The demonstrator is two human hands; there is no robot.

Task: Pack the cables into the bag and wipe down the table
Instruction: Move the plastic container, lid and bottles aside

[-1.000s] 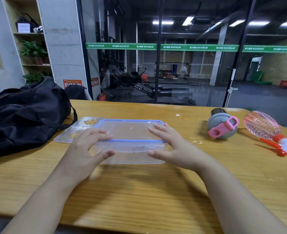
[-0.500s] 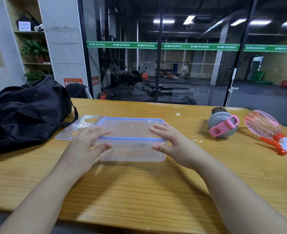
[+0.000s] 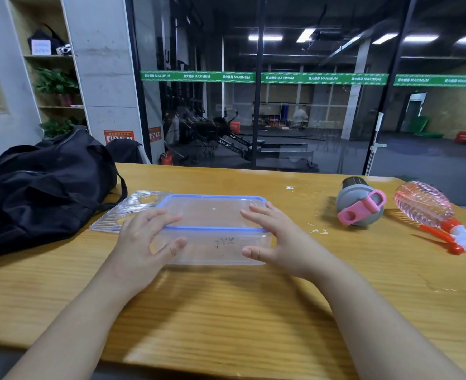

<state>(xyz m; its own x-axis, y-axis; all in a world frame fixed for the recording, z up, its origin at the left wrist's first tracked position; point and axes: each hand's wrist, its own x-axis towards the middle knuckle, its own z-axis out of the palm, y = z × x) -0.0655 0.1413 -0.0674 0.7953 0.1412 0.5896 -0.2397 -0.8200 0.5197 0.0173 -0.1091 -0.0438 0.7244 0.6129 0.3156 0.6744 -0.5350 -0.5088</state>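
Observation:
A clear plastic container with a blue-rimmed lid sits on the wooden table in front of me. My left hand grips its left front corner, fingers on the lid and thumb against the front wall. My right hand holds the right front corner the same way. A black duffel bag lies at the table's left end, its top looking closed. No cables are in view.
A clear ribbed board lies behind the container's left side, next to the bag strap. At the right lie a grey bottle with a pink strap and a pink spray bottle. Small white scraps dot the table. A glass wall stands beyond the far edge.
Both hands stay on the container. Their thumbs have closed in on the front wall, and the container has barely shifted.

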